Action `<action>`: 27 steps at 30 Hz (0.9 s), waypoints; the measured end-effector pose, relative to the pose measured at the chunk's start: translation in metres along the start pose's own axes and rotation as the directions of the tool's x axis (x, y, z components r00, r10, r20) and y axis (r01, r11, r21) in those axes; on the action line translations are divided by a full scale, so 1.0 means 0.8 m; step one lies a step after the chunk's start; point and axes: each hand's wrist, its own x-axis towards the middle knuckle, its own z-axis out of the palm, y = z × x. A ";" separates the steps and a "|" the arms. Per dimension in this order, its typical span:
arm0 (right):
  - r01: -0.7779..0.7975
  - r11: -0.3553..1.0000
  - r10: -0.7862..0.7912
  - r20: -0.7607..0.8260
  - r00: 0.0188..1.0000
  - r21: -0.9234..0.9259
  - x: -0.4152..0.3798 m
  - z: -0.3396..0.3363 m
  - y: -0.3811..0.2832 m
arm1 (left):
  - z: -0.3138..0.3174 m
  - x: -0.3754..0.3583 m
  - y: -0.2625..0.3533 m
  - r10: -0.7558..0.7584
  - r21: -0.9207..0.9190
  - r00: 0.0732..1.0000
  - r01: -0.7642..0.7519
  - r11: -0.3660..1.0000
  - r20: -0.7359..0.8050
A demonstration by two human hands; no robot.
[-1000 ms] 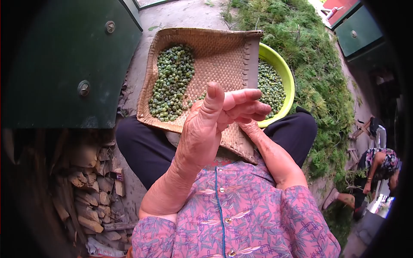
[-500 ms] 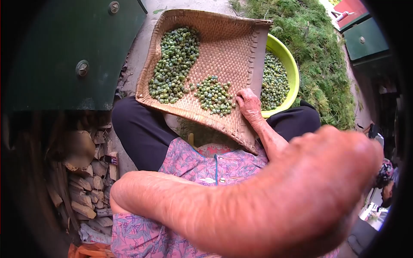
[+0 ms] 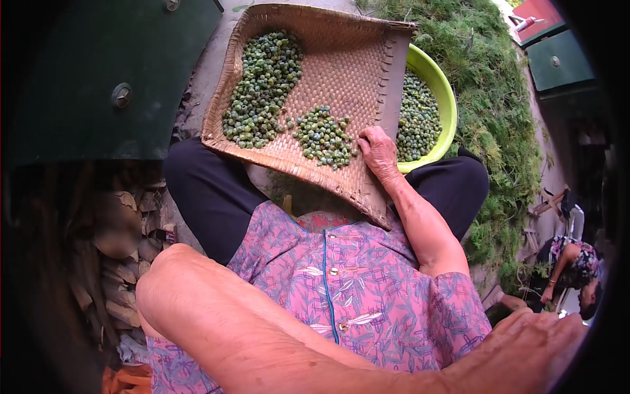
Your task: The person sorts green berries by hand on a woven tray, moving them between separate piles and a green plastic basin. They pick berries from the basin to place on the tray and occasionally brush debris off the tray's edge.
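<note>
A woven winnowing basket (image 3: 341,65) rests across my thighs, tilted. Along its left side lies a long heap of small green round fruits (image 3: 262,92), with a smaller pile (image 3: 325,136) near the middle. Beside that small pile, my right hand (image 3: 379,151) lies over the basket's flat wooden lip (image 3: 397,85). Its fingers are curled; whatever they hold is hidden. My left forearm crosses close beneath the camera, and my left hand (image 3: 535,341) is raised at the lower right, away from the basket, its fingers hidden. Under the lip sits a yellow-green basin (image 3: 448,108) containing more fruits.
Cut green foliage (image 3: 485,98) covers the ground at right. Stacked firewood (image 3: 121,289) stands at lower left, below a dark green panel with a metal knob (image 3: 121,95). Another person (image 3: 574,262) in floral clothing is at far right.
My left forearm and hand have dropped lower in the view, uncovering my shirt and right upper arm. My right hand stays at the small pile. The view has shifted slightly.
</note>
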 end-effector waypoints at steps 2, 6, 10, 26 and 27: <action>0.013 1.000 -0.013 -0.004 1.000 -0.003 0.002 0.000 0.003 | -0.004 0.008 0.002 0.036 0.013 0.999 -0.037 0.999 0.029; 0.025 1.000 -0.025 -0.005 1.000 0.004 0.000 0.001 0.004 | -0.009 0.004 -0.003 0.029 0.011 0.997 -0.029 1.000 0.071; -0.006 1.000 0.006 0.024 1.000 0.005 -0.003 0.002 0.004 | -0.009 0.002 -0.011 0.031 0.001 0.995 -0.031 1.000 0.098; 0.015 1.000 -0.015 0.003 1.000 -0.002 0.002 0.003 0.005 | -0.031 -0.009 -0.008 0.043 -0.001 0.967 -0.044 0.999 0.250; 0.030 1.000 -0.030 0.000 1.000 0.001 0.001 0.002 0.006 | -0.031 -0.011 -0.009 0.045 -0.005 0.966 -0.045 0.999 0.256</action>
